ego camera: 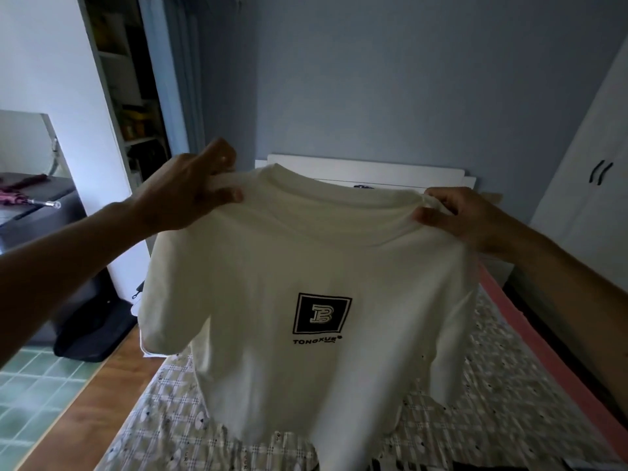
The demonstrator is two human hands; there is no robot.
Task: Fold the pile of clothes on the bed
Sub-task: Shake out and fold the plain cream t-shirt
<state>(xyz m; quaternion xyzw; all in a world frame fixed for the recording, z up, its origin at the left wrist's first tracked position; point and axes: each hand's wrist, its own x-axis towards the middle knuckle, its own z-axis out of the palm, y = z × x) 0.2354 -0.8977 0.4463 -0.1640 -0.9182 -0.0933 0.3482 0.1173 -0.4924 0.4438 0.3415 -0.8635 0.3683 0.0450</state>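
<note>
A cream T-shirt (pixel 272 273) with a black square logo hangs in the air over the bed (pixel 163 413), spread out flat and facing me. My left hand (pixel 190 188) pinches its left shoulder near the collar. My right hand (pixel 455 215) grips the right shoulder at about the same height. The shirt's hem hangs down to the checked bedspread near the bottom of the view and hides most of the bed behind it. A plaid garment (pixel 268 453) lies on the bed under the hem.
A white headboard (pixel 373 168) stands against the blue wall. A white wardrobe (pixel 594 185) is on the right. To the left are a dark cabinet (pixel 40 215), a black bag (pixel 91 331) on the floor and open shelves (pixel 132 107).
</note>
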